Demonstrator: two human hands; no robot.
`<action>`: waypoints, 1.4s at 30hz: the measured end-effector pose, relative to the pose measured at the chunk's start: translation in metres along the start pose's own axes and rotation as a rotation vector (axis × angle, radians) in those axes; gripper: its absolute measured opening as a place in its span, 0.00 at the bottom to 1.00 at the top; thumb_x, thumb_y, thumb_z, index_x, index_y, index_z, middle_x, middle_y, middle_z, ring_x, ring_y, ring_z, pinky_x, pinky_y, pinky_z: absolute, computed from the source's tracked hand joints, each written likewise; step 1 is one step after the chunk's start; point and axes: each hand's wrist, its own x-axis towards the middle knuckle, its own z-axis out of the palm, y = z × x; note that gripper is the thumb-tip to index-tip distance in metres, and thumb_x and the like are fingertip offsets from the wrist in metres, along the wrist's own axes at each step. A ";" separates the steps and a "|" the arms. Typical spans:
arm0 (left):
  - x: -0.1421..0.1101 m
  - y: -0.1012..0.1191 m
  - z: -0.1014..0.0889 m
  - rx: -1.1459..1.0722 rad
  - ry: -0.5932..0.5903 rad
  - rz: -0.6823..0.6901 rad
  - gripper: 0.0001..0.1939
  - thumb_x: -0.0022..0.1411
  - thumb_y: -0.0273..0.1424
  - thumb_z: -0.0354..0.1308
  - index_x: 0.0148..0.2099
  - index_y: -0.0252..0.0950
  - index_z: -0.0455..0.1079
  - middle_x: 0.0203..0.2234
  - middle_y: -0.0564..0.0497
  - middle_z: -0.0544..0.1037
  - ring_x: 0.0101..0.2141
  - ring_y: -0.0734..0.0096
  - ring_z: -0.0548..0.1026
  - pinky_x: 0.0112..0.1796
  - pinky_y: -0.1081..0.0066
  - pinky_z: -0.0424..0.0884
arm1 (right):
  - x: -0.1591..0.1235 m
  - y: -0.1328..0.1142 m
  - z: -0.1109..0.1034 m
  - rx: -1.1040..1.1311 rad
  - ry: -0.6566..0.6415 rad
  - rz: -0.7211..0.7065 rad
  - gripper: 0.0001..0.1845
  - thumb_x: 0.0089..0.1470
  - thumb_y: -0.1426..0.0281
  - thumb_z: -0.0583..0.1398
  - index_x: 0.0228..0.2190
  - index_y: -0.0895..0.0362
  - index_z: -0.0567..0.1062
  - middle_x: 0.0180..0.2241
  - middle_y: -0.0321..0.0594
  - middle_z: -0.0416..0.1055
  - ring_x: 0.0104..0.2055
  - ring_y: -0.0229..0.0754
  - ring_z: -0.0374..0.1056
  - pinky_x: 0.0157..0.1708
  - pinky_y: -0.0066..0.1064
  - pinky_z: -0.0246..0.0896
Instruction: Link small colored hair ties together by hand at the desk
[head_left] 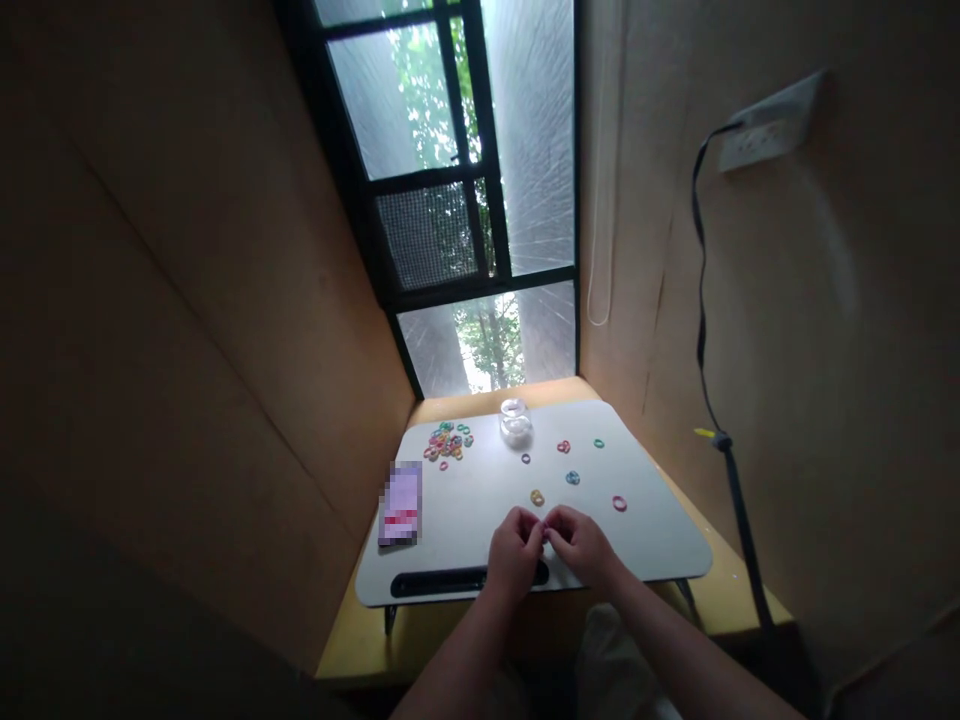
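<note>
Near the front of the white lap table (480, 525), my left hand (513, 550) and my right hand (581, 545) meet fingertip to fingertip. Both pinch a small pink-purple hair tie (544, 532), mostly hidden by the fingers. Just beyond them lies a yellow hair tie group (537, 497). Farther out are a blue cluster (572, 478), a red cluster (563, 447), a purple hair tie (526, 459) and a green one (598, 443). A pink hair tie (619, 504) rests to the right. At the back left is a mixed pile of hair ties (448, 442).
A clear round container (516, 430) stands at the table's back. On the left lies a pixelated purple rectangular item (402, 503). A black slot (439, 581) runs along the front edge. Walls close in on both sides, and a black cord (701, 260) hangs at right.
</note>
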 end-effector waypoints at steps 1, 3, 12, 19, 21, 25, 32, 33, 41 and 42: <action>0.000 0.000 0.000 -0.007 0.002 -0.005 0.08 0.61 0.36 0.54 0.33 0.37 0.66 0.22 0.56 0.70 0.24 0.74 0.68 0.27 0.73 0.61 | 0.000 0.000 0.000 0.005 -0.007 -0.001 0.06 0.51 0.68 0.57 0.26 0.56 0.70 0.21 0.31 0.66 0.24 0.35 0.60 0.26 0.26 0.56; 0.000 0.001 0.001 -0.014 0.009 -0.016 0.07 0.61 0.35 0.53 0.34 0.37 0.66 0.22 0.56 0.70 0.24 0.73 0.68 0.27 0.73 0.61 | -0.001 0.000 0.000 0.028 -0.025 -0.002 0.06 0.51 0.67 0.57 0.26 0.56 0.70 0.21 0.31 0.66 0.23 0.35 0.60 0.25 0.26 0.56; 0.000 -0.001 0.002 -0.058 -0.003 -0.024 0.07 0.62 0.35 0.53 0.37 0.37 0.65 0.24 0.55 0.73 0.25 0.72 0.72 0.29 0.72 0.65 | 0.001 0.009 0.003 0.011 -0.043 -0.035 0.08 0.51 0.67 0.58 0.23 0.56 0.68 0.20 0.31 0.64 0.23 0.35 0.59 0.25 0.26 0.55; -0.002 0.000 0.001 -0.129 -0.014 -0.040 0.08 0.61 0.36 0.54 0.37 0.37 0.64 0.24 0.55 0.74 0.24 0.73 0.72 0.28 0.73 0.66 | -0.001 0.004 0.001 -0.002 -0.029 -0.014 0.10 0.52 0.67 0.56 0.22 0.56 0.69 0.21 0.32 0.66 0.24 0.35 0.60 0.26 0.26 0.56; -0.003 0.000 0.001 -0.124 -0.019 -0.035 0.08 0.61 0.36 0.54 0.36 0.37 0.64 0.23 0.55 0.73 0.24 0.73 0.73 0.28 0.73 0.66 | -0.002 0.004 0.001 -0.004 -0.024 0.001 0.10 0.53 0.67 0.56 0.23 0.57 0.70 0.21 0.33 0.67 0.24 0.35 0.60 0.26 0.26 0.56; -0.005 -0.002 0.000 -0.072 -0.013 -0.024 0.08 0.60 0.36 0.55 0.35 0.37 0.65 0.24 0.55 0.73 0.26 0.73 0.73 0.29 0.73 0.65 | -0.003 0.003 0.001 -0.017 -0.012 0.009 0.10 0.54 0.66 0.55 0.24 0.57 0.71 0.21 0.32 0.67 0.24 0.36 0.60 0.26 0.27 0.55; -0.007 -0.001 -0.002 -0.013 -0.009 0.000 0.09 0.59 0.37 0.56 0.34 0.37 0.66 0.24 0.54 0.74 0.26 0.73 0.72 0.30 0.73 0.64 | -0.003 0.000 0.000 -0.038 -0.009 -0.005 0.12 0.56 0.66 0.54 0.23 0.56 0.70 0.20 0.32 0.65 0.24 0.36 0.60 0.26 0.27 0.53; -0.008 0.000 -0.002 0.001 -0.006 0.009 0.09 0.60 0.37 0.56 0.33 0.37 0.66 0.24 0.54 0.74 0.26 0.73 0.71 0.30 0.73 0.64 | -0.004 0.000 0.000 -0.047 -0.006 -0.006 0.12 0.56 0.66 0.54 0.23 0.56 0.70 0.20 0.32 0.64 0.24 0.36 0.60 0.26 0.27 0.53; -0.011 -0.001 -0.003 0.049 -0.028 0.025 0.11 0.62 0.38 0.53 0.32 0.36 0.67 0.23 0.55 0.73 0.24 0.75 0.68 0.28 0.74 0.60 | -0.005 0.002 0.002 -0.102 -0.004 -0.044 0.12 0.56 0.66 0.54 0.23 0.55 0.68 0.20 0.32 0.65 0.24 0.36 0.61 0.26 0.27 0.52; -0.011 -0.001 -0.003 0.046 -0.033 0.022 0.11 0.62 0.38 0.53 0.32 0.36 0.67 0.23 0.55 0.73 0.24 0.75 0.68 0.28 0.74 0.60 | -0.005 0.002 0.002 -0.101 -0.007 -0.044 0.12 0.56 0.65 0.54 0.23 0.55 0.69 0.20 0.32 0.65 0.24 0.36 0.61 0.26 0.27 0.53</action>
